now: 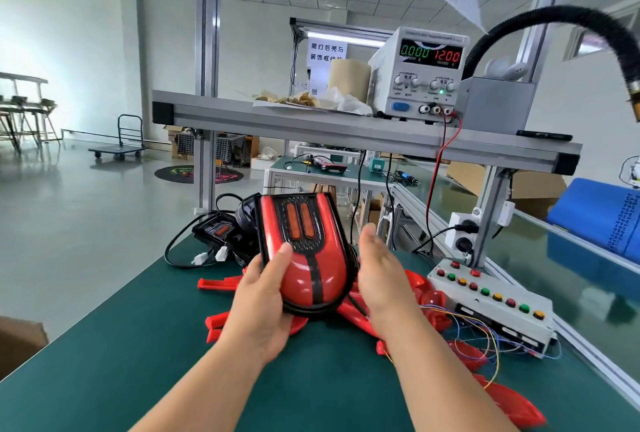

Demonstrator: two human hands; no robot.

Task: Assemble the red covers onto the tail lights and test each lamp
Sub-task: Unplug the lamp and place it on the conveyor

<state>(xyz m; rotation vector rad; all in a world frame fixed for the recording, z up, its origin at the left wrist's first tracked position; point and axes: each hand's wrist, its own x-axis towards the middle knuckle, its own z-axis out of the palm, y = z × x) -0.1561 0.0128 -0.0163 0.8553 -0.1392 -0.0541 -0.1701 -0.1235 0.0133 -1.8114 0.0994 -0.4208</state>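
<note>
Workshop with a pale glossy floor and a flat trolley at far left. In front we see the green surface, spanned by an aluminium shelf carrying a power supply whose displays read zero current and twelve volts. At right on the surface lies a white switch box with coloured buttons and thin loose wires. Above the middle of the surface is a tail light with its red cover in place. The left hand grips its lower left edge, thumb on the cover. The right hand is flat and wide, just beside the lamp's right edge; whether it touches we cannot tell. We judge the task early: this lamp is covered but appears unlit, hence untested. A bare black lamp lies behind, and loose red covers lie beneath and to the right.
</note>
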